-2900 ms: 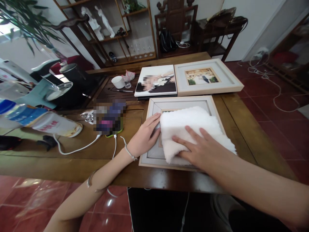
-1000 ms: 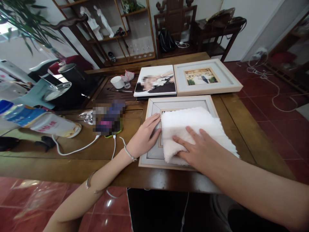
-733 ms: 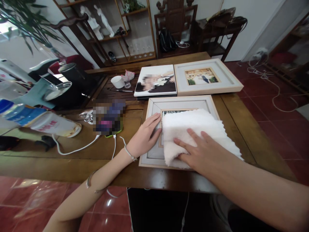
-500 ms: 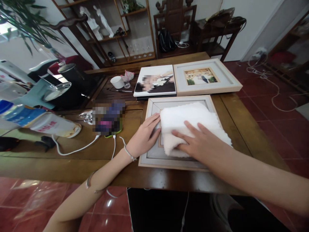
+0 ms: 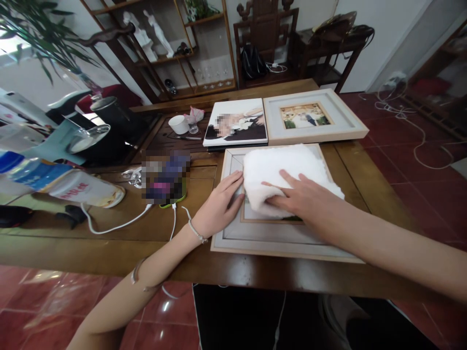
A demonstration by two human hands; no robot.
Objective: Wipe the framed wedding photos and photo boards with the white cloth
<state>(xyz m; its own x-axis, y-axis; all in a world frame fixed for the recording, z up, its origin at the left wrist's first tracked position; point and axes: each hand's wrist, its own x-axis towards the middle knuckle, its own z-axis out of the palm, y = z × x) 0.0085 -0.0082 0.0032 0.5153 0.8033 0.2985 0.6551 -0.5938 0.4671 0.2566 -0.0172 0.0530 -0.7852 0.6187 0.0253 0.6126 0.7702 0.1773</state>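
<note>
A picture frame [image 5: 262,238] with a pale mat and light wood edge lies flat near the table's front. Over its upper part sits a folded, fluffy white cloth [image 5: 282,163], which hides most of the picture. My right hand [image 5: 308,199] grips the cloth, fingers spread on top and the thumb tucked by its front fold. On the frame's left side rests my left hand [image 5: 219,204], flat with fingers stretched out, the tips close to the cloth's left edge.
Behind the frame lie a white-edged photo panel [image 5: 237,124] and a second framed picture [image 5: 317,116]. To the left are a phone [image 5: 166,177] with white cables, a large bottle [image 5: 62,180], a white cup [image 5: 178,125] and a dark pot [image 5: 111,116].
My right hand has pushed the cloth away toward the frame's far edge, uncovering more of the near mat and a strip of the picture. My left hand stays in place.
</note>
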